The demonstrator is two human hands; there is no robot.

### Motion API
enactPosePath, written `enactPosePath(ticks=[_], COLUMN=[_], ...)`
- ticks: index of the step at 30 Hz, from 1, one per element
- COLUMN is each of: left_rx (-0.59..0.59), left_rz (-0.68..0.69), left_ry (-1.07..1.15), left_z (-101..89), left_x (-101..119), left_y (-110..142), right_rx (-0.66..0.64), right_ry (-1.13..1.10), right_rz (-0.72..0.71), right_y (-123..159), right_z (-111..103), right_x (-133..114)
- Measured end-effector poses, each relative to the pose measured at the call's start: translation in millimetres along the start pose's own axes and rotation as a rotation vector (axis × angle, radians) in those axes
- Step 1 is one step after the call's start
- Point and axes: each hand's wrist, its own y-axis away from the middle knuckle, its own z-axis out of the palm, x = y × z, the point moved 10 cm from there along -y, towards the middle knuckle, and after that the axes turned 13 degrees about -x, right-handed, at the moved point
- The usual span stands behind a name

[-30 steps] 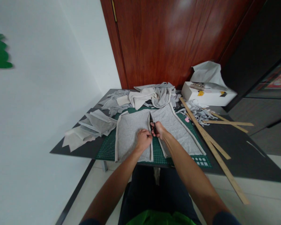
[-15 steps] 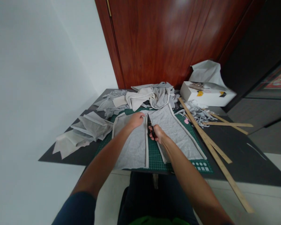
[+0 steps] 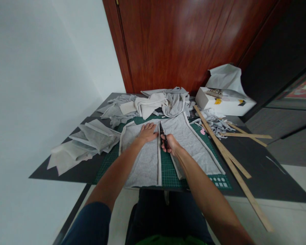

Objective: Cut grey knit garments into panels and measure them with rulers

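Grey fabric lies spread over a green cutting mat, split by a gap from its near edge up to the scissors. My right hand is closed around the handles of black scissors, whose blades point away from me at the top of the gap. On the left part of the fabric my left hand lies flat with fingers stretched, just left of the blades. The right part of the fabric slants away to the right with a rolled pale edge.
Heaped grey and cream cloth lies at the back, with folded pieces at left. Wooden strips cross at right, one overhanging the front edge. Behind them are fabric scraps and a white box near the door.
My left hand has gone from bent fingers near the cut to lying flat on the fabric, fingers spread. The scissors have moved slightly away from me.
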Motion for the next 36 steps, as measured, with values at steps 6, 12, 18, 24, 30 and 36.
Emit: enactPosePath(ticks=[6,12,18,24,30,36], left_rx=[0.001,0.028,0.046,0.043,0.047,0.034], left_rz=[-0.016,-0.027,-0.016,-0.023,-0.021,-0.018], left_ry=[0.005,-0.011,-0.009,-0.020,-0.015,-0.017], left_z=[-0.4,-0.4,0.0,2.2,1.4,2.9], left_x=[0,0,1,0,1,0], left_y=[2,2,2,0,3,1], right_rx=[0.008,0.031,0.029,0.039,0.029,0.038], right_ry=[0.012,0.027,0.012,0.034,0.032,0.036], right_rz=[0.016,0.005,0.020,0.002,0.006,-0.006], right_y=[-2,-5,-10,-13,-19,-21], right_z=[1,-2,-4,-3,-4,-5], right_x=[-7,-8,-9,-15,-16,-20])
